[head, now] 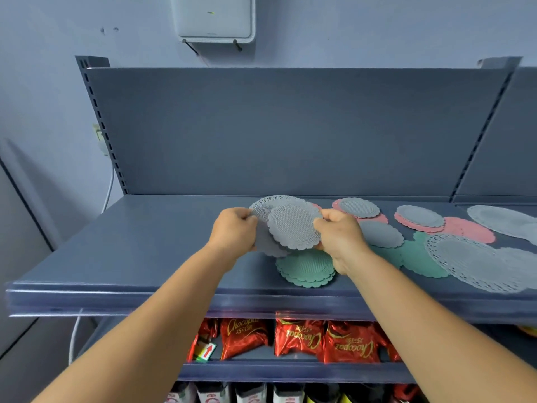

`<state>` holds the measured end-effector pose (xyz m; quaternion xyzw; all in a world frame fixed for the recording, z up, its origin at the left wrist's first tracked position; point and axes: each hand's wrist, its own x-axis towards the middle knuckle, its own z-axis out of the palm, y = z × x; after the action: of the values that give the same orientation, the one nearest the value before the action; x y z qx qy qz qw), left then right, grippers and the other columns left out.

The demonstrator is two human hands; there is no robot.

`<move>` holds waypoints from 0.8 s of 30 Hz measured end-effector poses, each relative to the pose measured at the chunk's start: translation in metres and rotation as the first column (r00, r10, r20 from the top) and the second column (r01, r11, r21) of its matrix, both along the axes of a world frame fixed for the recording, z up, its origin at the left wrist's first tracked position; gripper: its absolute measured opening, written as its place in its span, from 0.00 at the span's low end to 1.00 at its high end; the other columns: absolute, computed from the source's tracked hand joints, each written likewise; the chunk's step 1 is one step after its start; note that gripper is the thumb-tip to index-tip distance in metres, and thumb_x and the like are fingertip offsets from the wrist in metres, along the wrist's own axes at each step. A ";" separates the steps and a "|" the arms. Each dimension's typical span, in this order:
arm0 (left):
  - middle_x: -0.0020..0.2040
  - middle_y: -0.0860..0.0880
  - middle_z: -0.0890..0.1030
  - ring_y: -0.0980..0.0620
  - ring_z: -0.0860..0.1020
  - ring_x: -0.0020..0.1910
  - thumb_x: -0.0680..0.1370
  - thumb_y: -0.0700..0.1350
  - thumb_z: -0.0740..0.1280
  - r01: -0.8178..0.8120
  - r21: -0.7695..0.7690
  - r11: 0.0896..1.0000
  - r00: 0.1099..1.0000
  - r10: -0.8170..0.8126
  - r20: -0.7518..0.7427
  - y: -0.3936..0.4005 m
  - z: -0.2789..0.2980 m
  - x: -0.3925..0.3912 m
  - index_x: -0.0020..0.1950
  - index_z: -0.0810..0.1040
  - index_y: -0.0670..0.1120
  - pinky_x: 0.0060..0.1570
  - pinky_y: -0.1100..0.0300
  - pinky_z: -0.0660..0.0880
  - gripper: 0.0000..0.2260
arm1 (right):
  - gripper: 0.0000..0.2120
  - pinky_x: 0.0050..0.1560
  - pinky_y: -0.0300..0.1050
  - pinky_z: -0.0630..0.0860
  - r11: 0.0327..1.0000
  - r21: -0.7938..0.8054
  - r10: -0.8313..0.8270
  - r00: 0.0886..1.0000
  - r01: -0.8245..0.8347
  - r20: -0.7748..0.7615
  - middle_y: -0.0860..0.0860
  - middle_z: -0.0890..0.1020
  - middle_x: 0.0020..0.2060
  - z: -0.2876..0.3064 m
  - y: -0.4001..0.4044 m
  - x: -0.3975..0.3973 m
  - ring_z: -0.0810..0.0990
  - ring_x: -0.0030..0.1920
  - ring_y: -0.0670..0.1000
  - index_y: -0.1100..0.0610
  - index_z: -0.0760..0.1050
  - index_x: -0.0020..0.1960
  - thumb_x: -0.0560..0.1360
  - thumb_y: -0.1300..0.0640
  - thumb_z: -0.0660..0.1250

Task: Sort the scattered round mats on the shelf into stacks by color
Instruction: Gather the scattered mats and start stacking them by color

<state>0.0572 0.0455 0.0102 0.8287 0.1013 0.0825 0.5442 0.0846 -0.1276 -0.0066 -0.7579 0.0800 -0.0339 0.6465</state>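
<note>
A single wide-angle camera worn on the head looks forward and slightly down at a dark shelf from arm's reach. Both forearms enter from the bottom corners and meet near the centre of the frame. The wall and a white box fill the top edge; red snack bags show at lower centre.

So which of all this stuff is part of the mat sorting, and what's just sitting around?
Part of the job:
- grey mats held by the left hand and right hand
- green stack on the shelf
- pink mats, green mats and large grey lace mats scattered to the right

Just lying about:
- red snack bags on the shelf below
- white box on the wall
</note>
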 end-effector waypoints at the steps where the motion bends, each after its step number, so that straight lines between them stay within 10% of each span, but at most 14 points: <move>1: 0.40 0.43 0.72 0.47 0.71 0.38 0.78 0.37 0.57 0.041 -0.038 0.998 0.999 -0.041 -0.003 -0.005 -0.001 0.001 0.45 0.77 0.33 0.30 0.60 0.79 0.11 | 0.11 0.50 0.53 0.81 1.000 -0.019 -0.023 1.000 0.023 0.010 0.49 0.80 0.59 0.000 -0.002 -0.002 0.80 0.47 0.50 0.58 0.79 0.54 0.77 0.63 0.60; 7: 0.37 0.43 0.72 0.49 0.72 0.33 0.79 0.41 0.62 0.224 -0.119 0.967 0.975 -0.222 0.029 -0.049 0.007 0.008 0.44 0.76 0.40 0.31 0.65 0.78 0.07 | 0.08 0.54 0.56 0.79 0.990 -0.081 -0.116 0.993 0.116 0.007 0.45 0.76 0.35 0.004 -0.032 -0.005 0.75 0.41 0.51 0.54 0.77 0.53 0.77 0.61 0.62; 15: 0.31 0.46 0.73 0.52 0.72 0.27 0.77 0.34 0.61 0.213 -0.022 0.977 0.977 -0.212 0.003 -0.121 -0.001 0.053 0.38 0.74 0.41 0.30 0.62 0.74 0.09 | 0.21 0.58 0.53 0.78 0.995 -0.095 -0.040 0.998 0.035 -0.052 0.50 0.77 0.53 0.008 -0.103 0.026 0.78 0.41 0.49 0.54 0.72 0.67 0.75 0.60 0.66; 21: 0.45 0.38 0.83 0.39 0.83 0.45 0.75 0.35 0.60 0.109 -0.025 0.994 0.993 -0.110 -0.030 -0.166 -0.007 0.108 0.41 0.80 0.43 0.47 0.46 0.82 0.10 | 0.18 0.56 0.52 0.78 0.987 -0.155 0.034 0.995 -0.048 -0.090 0.55 0.81 0.41 0.012 -0.157 0.071 0.76 0.37 0.51 0.61 0.73 0.65 0.75 0.64 0.63; 24: 0.38 0.40 0.81 0.41 0.80 0.38 0.73 0.35 0.60 0.061 0.037 0.997 0.996 -0.058 -0.062 -0.183 -0.010 0.133 0.37 0.78 0.43 0.45 0.52 0.81 0.09 | 0.17 0.59 0.56 0.76 0.967 -0.238 0.073 0.992 -0.096 -0.102 0.64 0.82 0.51 0.014 -0.174 0.092 0.73 0.40 0.52 0.67 0.73 0.62 0.73 0.65 0.63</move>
<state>0.1901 -0.1376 0.0002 0.8439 0.0915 0.0430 0.5270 0.1770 -0.3016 0.0073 -0.8346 0.0727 0.0191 0.5457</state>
